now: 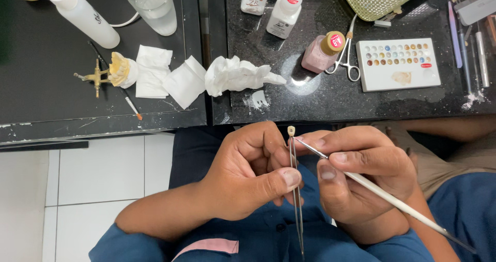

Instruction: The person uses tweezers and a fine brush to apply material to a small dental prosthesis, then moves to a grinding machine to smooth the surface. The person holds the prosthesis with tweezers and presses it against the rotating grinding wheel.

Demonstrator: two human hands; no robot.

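Left hand pinches tweezers holding small tooth crown above fingertips; right hand grips fine brush, tip just below crown, apparently mid-application, unfinished

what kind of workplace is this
Probably a dental lab bench: the left hand holds tweezers gripping a small tooth crown, a dental cast on an articulator sits on the dark table, beside a porcelain stain palette.

I see open room over the lap below the bench edge. Ahead, crumpled tissues, bottles and scissors crowd the worktop.
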